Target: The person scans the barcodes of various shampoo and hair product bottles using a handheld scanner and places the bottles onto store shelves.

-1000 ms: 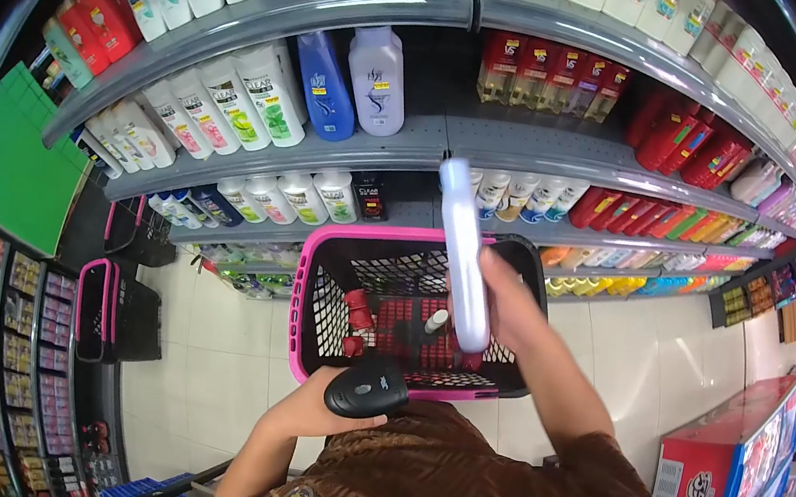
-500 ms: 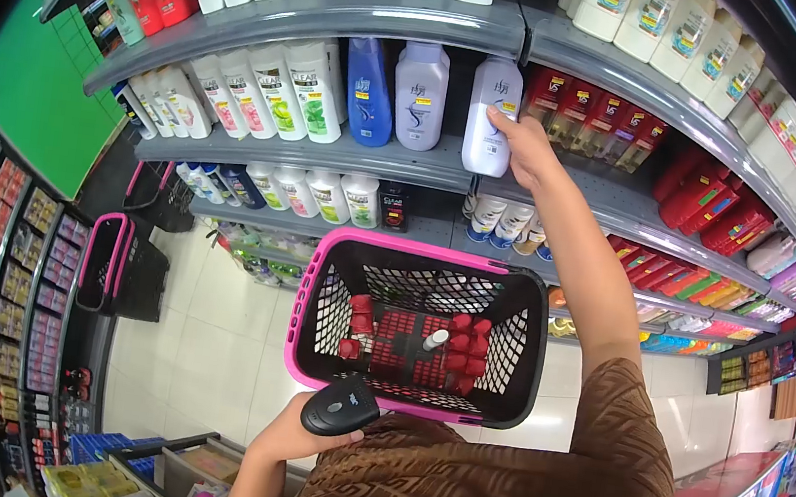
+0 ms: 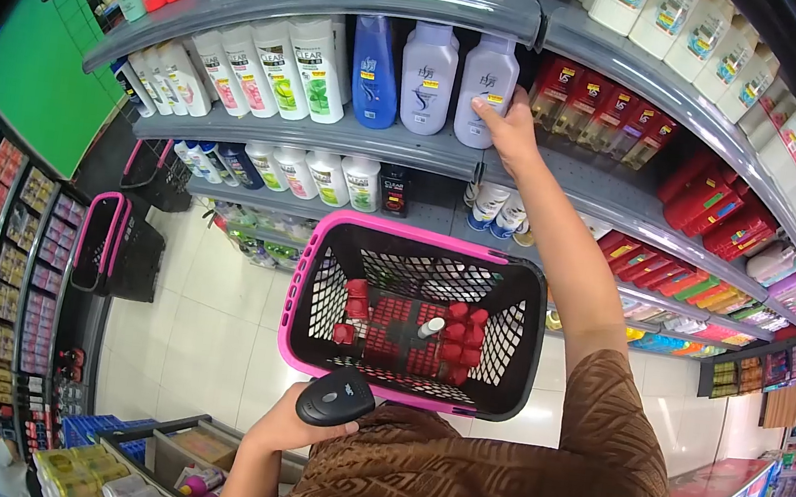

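My right hand grips a lavender shampoo bottle by its right side, thumb across the front. The bottle stands upright on the middle shelf, beside a matching lavender bottle and a blue bottle. In my left hand is a black handheld barcode scanner, held over the near edge of the shopping basket. That black basket has a pink rim. Inside it are several red items and one with a white top.
White Clear bottles line the shelf to the left, and red bottles stand to the right. Two more black baskets sit on the floor at left. A cart with goods is at lower left.
The lavender bottle in my right hand has gone from the shelf's front edge back into line with its neighbours. My left hand keeps the scanner. The view has shifted slightly.
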Demonstrator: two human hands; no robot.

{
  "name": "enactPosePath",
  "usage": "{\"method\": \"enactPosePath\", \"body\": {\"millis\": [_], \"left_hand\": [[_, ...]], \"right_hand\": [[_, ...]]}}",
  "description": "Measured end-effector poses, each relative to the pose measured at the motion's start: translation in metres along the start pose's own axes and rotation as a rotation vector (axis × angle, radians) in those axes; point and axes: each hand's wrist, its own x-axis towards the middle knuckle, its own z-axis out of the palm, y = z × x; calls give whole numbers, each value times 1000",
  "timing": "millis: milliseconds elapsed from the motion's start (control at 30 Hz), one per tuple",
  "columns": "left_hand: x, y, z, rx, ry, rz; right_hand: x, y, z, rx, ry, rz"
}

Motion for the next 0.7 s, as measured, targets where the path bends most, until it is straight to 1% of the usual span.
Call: {"method": "enactPosePath", "body": {"millis": [67, 133, 167, 233, 267, 333, 367, 433, 567, 633, 700], "left_hand": [[1, -1, 0, 22, -18, 14], [1, -1, -1, 9, -31, 29], [1, -3, -2, 11, -35, 26], [2, -7, -5, -24, -58, -21], [2, -6, -6, -22, -59, -21], [2, -4, -5, -4, -34, 36], [0, -5, -7, -4, -34, 33], [-1, -4, -11, 12, -26, 64], [-1, -9, -16, -3, -26, 58], [0, -5, -17, -40, -53, -29], [3, -4, -17, -15, -59, 2]], "right_hand": [[-5, -4, 5, -18, 20, -11], [-7, -1, 8, -130, 35, -63], [-9, 1, 8, -131, 40, -60], [-11, 7, 8, -129, 13, 43], [-11, 8, 5, -128, 15, 42], [-10, 11, -7, -246, -104, 72], [-12, 14, -12, -244, -103, 75], [-8, 16, -18, -238, -200, 121], [-5, 21, -17, -130, -224, 145], [-8, 17, -16, -112, -205, 151], [-9, 15, -16, -103, -216, 148]]}}
